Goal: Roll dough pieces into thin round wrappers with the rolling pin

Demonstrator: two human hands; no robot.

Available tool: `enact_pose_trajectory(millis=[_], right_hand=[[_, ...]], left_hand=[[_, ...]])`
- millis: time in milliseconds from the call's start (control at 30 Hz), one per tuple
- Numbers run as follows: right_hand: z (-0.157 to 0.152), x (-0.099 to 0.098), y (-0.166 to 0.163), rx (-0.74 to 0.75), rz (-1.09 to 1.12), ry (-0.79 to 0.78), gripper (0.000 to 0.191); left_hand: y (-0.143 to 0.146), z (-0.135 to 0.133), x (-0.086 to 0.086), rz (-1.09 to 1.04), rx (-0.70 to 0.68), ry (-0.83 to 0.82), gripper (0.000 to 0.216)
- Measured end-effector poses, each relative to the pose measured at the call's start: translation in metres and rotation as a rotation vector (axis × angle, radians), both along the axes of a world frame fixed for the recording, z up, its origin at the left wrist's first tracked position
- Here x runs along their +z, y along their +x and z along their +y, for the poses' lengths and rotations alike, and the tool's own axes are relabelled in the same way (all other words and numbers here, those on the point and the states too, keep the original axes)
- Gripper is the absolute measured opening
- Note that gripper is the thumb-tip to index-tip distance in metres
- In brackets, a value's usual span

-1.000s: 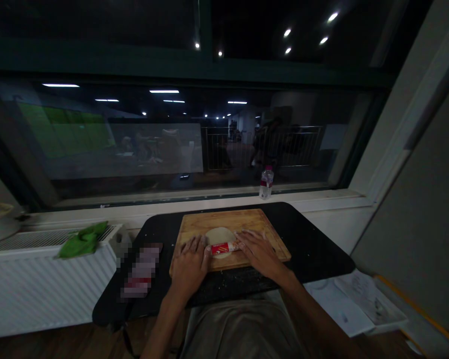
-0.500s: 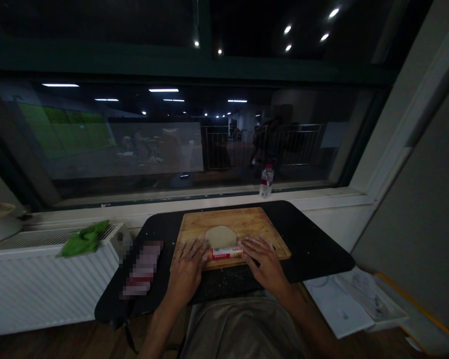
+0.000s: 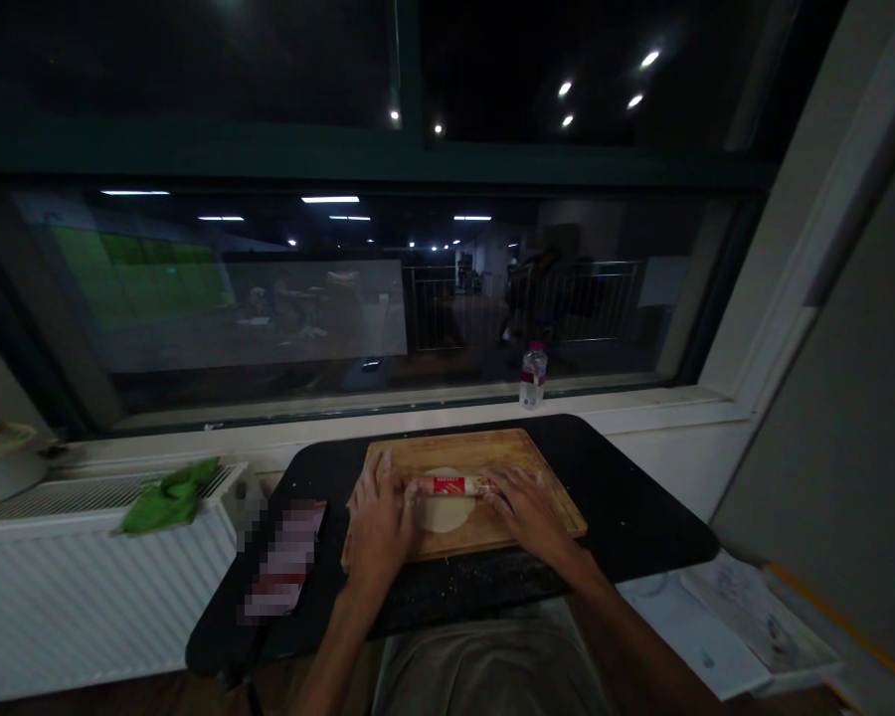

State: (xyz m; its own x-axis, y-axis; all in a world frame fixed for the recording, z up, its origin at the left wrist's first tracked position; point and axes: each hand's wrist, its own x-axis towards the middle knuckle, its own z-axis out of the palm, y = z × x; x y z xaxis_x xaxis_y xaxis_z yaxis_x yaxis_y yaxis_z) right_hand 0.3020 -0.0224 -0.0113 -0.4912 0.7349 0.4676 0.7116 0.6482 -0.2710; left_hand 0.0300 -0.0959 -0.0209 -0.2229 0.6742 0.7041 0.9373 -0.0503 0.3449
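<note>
A rolling pin [image 3: 451, 485] with a red and white label lies across a flat round of pale dough [image 3: 444, 515] on the wooden cutting board [image 3: 484, 444]. Over the pin's left end rests my left hand [image 3: 380, 517], fingers stretched out and pointing away from me. My right hand [image 3: 526, 509] lies on the right end with its fingers extended flat. Both hands press from above and hide the pin's ends. Dough shows on the near and far sides of the pin.
The board sits on a black table [image 3: 626, 517] with scattered crumbs. A pixelated flat item [image 3: 287, 557] lies at its left. On the windowsill stands a plastic bottle [image 3: 533, 376]. A green cloth [image 3: 170, 497] drapes over the radiator [image 3: 82, 587]; a white box [image 3: 731, 626] is at lower right.
Both hands have rolled the pin away from me, from the dough's near edge to over its far part. The pin's label has turned. The camera view has tilted slightly up.
</note>
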Motion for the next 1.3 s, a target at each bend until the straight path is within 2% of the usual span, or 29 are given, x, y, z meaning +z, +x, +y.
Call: enact_pose_trajectory(millis=[67, 133, 200, 267, 367, 533, 767, 933, 1000, 1100, 1200, 1300], right_hand=[[0.013, 0.007, -0.005, -0.095, 0.044, -0.008, 0.043], [0.023, 0.013, -0.012, -0.151, 0.093, -0.003, 0.045], [0.030, 0.016, -0.021, -0.183, 0.143, 0.004, 0.045], [0.034, 0.014, -0.029, -0.186, 0.180, 0.007, 0.046], [0.036, 0.005, -0.036, -0.181, 0.205, 0.012, 0.047], [0.037, -0.003, -0.037, -0.153, 0.207, 0.014, 0.045], [0.035, -0.004, -0.038, -0.136, 0.187, -0.015, 0.043], [0.034, -0.005, -0.038, -0.088, 0.190, -0.019, 0.041], [0.034, -0.005, -0.038, -0.071, 0.182, -0.020, 0.042], [0.032, -0.002, -0.037, -0.073, 0.174, -0.029, 0.042], [0.031, -0.001, -0.036, -0.071, 0.183, -0.047, 0.042], [0.031, 0.000, -0.036, -0.068, 0.196, -0.063, 0.041]], left_hand=[[0.013, 0.000, 0.004, -0.069, 0.081, -0.019, 0.066], [0.031, 0.000, 0.004, -0.013, 0.029, -0.149, 0.066], [0.050, 0.001, 0.003, 0.061, 0.005, -0.285, 0.077], [0.065, 0.004, 0.000, 0.134, 0.016, -0.371, 0.094], [0.072, 0.012, 0.000, 0.191, 0.026, -0.422, 0.094], [0.051, 0.024, 0.009, 0.271, -0.141, -0.463, 0.072], [0.010, 0.033, 0.019, 0.292, -0.458, -0.512, 0.074], [-0.023, 0.037, 0.026, 0.141, -0.656, -0.705, 0.088], [-0.030, 0.037, 0.026, 0.119, -0.675, -0.717, 0.096], [-0.036, 0.033, 0.021, 0.112, -0.628, -0.658, 0.104], [-0.040, 0.029, 0.014, 0.049, -0.583, -0.609, 0.095], [-0.043, 0.029, 0.012, -0.051, -0.611, -0.618, 0.083]])
